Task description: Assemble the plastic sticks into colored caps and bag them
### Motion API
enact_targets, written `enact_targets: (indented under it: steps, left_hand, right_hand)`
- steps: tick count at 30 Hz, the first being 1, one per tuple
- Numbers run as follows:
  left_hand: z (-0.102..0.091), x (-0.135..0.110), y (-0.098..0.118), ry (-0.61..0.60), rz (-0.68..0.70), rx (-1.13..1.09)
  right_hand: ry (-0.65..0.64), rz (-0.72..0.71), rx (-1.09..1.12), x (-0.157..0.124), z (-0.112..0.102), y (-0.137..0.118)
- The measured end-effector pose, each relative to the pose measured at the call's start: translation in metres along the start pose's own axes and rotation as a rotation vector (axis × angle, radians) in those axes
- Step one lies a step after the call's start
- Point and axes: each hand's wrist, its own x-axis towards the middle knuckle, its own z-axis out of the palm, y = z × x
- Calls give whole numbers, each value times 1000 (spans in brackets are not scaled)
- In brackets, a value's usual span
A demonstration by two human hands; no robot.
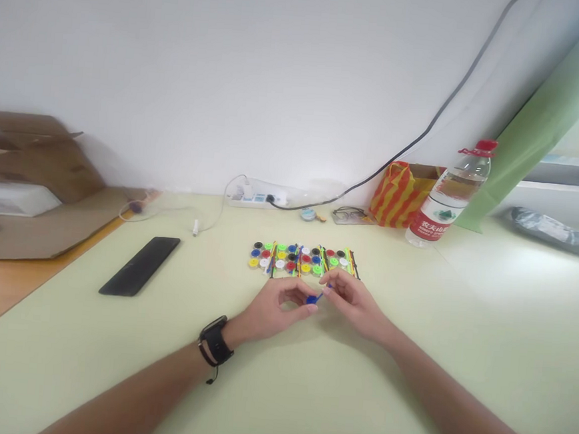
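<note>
Near the middle of the table, my left hand [275, 306] pinches a small blue plastic piece [312, 300] between thumb and fingertips. A thin blue stick runs from this piece toward my right hand [360, 308], whose thumb and fingers close on its other end. Whether the stick is joined to the piece I cannot tell. Just beyond my hands lie rows of small round discs [281, 256] in black, green, blue, red, yellow and white. Bundles of thin coloured sticks [298, 261] lie between the groups of discs. My right hand partly hides the right-hand group.
A black phone-like slab [139, 267] lies to the left, near a cardboard box [43, 224]. Along the wall are a power strip [251, 194], glasses [352, 214], a striped bag [396, 195] and a water bottle [443, 209]. A white cable plug [195, 227] rests on the table [485, 339].
</note>
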Motion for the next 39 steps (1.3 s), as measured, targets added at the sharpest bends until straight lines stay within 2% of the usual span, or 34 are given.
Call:
enact_targets:
  steps: [3,8,10,13,15,18,23,30,39]
  left_hand:
    - [-2,1,-2,-21,-56,-143]
    - [-7,6,-12,91,-145,-252]
    - [-9,7,-16,107,-163,-264]
    - [-10,7,-17,107,-164,-258]
    - [-10,7,-17,113,-162,-251]
    - [-10,6,-16,126,-159,-252]
    - [-10,7,-17,147,-174,-243]
    - [-8,7,-15,136,-170,-270]
    - [-7,7,-19,127,-185,-276]
  right_hand:
    - [61,8,30,1,0,1]
    - [222,-74,-124,1,-5,2]
    - [205,-108,-173,-1,-6,1]
    - [105,-114,-154,-4,-3,-1]
    - [55,-107,-116,-6,0,-2]
    - [64,-77,-86,-7,3,-5]
    - [-39,-35,-54,-5,-4,-8]
    - [31,9,101,-2,0,-8]
    - [25,-16,55,-1,2,-4]
